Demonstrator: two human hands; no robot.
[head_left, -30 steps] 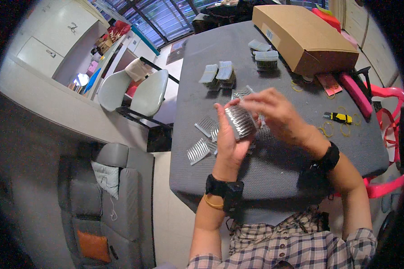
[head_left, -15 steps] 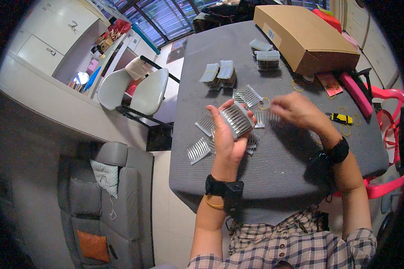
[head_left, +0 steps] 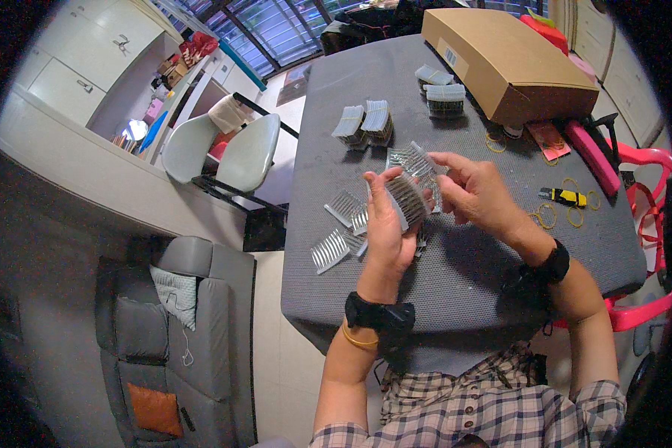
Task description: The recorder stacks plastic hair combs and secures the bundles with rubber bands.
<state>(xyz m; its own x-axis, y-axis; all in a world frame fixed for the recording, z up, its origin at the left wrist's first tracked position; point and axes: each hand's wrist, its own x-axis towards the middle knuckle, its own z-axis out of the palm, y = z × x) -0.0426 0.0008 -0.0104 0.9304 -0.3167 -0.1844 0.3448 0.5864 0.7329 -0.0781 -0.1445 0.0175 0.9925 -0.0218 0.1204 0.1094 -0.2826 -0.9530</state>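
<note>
My left hand is wrapped round a stack of clear plastic hair combs, their teeth side by side. Close to its far right edge is my right hand, thumb and fingers bent together; whatever they pinch is too small to make out. More clear combs lie loose on the grey table around and under my left hand, one comb at the near left and another just beyond the stack. Farther off stand banded comb stacks and another pair of comb stacks.
A brown cardboard box stands at the far right of the grey-covered table. Near it are a pink bar-shaped thing, a yellow-black cutter and several rubber bands. A chair stands off to the left.
My right hand has moved left and slightly nearer, up to the held stack. My left hand has turned the stack, so its teeth show at another angle. The yellow band beside it no longer shows clearly.
</note>
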